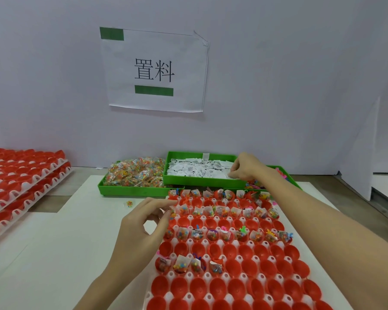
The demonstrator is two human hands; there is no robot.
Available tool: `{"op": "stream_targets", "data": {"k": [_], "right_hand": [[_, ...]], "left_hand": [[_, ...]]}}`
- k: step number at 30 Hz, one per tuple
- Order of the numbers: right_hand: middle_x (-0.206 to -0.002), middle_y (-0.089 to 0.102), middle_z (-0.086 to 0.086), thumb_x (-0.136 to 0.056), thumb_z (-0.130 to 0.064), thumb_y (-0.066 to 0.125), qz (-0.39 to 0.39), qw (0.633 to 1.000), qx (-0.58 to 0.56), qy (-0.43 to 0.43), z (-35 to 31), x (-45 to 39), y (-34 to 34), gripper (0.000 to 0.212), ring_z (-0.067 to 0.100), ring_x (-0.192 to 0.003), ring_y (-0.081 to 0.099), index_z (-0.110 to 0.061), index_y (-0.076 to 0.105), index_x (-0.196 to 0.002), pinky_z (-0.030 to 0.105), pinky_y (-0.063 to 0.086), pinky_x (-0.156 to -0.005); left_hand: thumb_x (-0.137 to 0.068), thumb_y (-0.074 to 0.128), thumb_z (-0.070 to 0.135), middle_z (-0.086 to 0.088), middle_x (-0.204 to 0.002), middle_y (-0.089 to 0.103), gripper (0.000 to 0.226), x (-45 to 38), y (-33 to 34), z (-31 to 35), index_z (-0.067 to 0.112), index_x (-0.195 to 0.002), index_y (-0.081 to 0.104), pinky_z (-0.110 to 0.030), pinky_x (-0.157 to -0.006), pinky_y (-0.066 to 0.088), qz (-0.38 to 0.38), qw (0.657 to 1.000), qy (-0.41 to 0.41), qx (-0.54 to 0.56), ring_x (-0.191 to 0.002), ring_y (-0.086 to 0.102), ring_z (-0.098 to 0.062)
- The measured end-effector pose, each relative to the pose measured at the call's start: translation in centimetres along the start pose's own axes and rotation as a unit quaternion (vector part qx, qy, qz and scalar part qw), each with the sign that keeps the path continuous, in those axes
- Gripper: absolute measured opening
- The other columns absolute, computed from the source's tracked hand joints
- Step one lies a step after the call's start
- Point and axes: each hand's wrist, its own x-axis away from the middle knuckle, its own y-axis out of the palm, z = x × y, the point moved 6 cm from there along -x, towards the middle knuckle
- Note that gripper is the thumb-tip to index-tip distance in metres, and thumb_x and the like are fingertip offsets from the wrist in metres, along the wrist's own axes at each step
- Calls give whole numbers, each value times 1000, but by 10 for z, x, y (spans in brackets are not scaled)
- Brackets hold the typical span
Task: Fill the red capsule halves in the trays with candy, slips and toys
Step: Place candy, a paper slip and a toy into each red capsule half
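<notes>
White tabletop: right hand (244, 166) pinches slips (197, 170), beyond capsule halves (233, 265).

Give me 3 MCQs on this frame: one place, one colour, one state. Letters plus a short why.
1. Where is the right hand?
A. over the slip bin
B. on the tray stack
C. flat on the table

2. What colour are the supply bins?
A. blue
B. green
C. white

3. What state is the nearest row of the front tray?
A. all filled
B. capped with lids
C. empty red halves

Key:
1 A, the right hand reaches into the bin of white slips, fingers pinched at its right end.
2 B, the candy bin and the slip bin both have green walls.
3 C, the front-row halves show bare red insides, while some rows farther back hold candy packets.
</notes>
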Motion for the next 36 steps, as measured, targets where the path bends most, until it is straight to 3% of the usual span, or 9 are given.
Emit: {"op": "stream_targets", "data": {"k": [3,11,17,20,23,25,28,32,36], "right_hand": [[-119,73,11,-98,-9,64,14,1000,-14,-16,4,2,-1,18,20,-93,68,1,77,-104,29,51,-77],[-115,74,12,-98,-8,65,104,991,-59,-61,7,11,-8,18,22,-101,68,-4,76,-111,30,53,-91],[-104,76,12,-99,-10,63,172,981,-57,-69,7,17,-12,16,18,-86,65,-4,76,-105,32,52,-86],[-94,75,11,-103,-15,57,217,971,-68,-67,9,25,-16,17,10,-66,56,-4,71,-106,31,47,-74],[-83,73,8,-104,-19,56,263,953,-135,-69,5,43,-23,18,20,-72,67,-4,67,-107,34,53,-74],[-85,74,1,-102,-21,61,278,934,-212,-72,-1,63,-26,16,14,-77,68,-8,69,-106,23,53,-74],[-87,72,-11,-95,-24,70,236,920,-303,-84,-17,103,-18,9,1,-79,65,-18,75,-100,9,49,-68],[-77,76,-5,-90,-17,75,136,890,-424,-99,-33,169,11,7,9,-70,73,-23,78,-93,18,57,-66],[-80,79,3,-89,-11,78,79,867,-480,-105,-43,208,31,8,19,-74,77,-19,79,-90,28,63,-72]], "left_hand": [[-93,70,4,10,-97,71,33,0,0,0,32,-108,76,-22,-76,55,2,1000,-3,-2,-88,67,-17],[-93,70,4,14,-98,71,32,0,-1,3,32,-107,76,-20,-73,55,8,1000,-18,0,-89,67,-14],[-93,71,4,15,-97,73,31,0,-1,0,31,-106,77,-20,-75,56,14,999,-43,23,-89,69,-14],[-93,71,5,14,-95,74,30,0,-1,-3,32,-105,78,-19,-74,56,15,997,-59,42,-86,70,-13],[-94,71,7,11,-92,75,29,-1,-1,-5,33,-105,78,-18,-74,56,12,994,-80,70,-83,70,-13],[-93,72,9,7,-91,77,28,-1,-1,-4,33,-107,78,-20,-75,58,5,989,-101,105,-81,72,-13],[-89,76,15,0,-93,79,24,1,2,3,34,-103,80,-20,-75,59,-14,976,-131,174,-81,75,-16],[-83,78,23,-5,-95,80,18,6,12,19,27,-100,82,-23,-77,60,-62,960,-139,236,-82,77,-23],[-83,80,22,-8,-88,79,17,13,21,32,23,-100,81,-22,-76,59,-100,963,-110,224,-80,77,-24]]}}
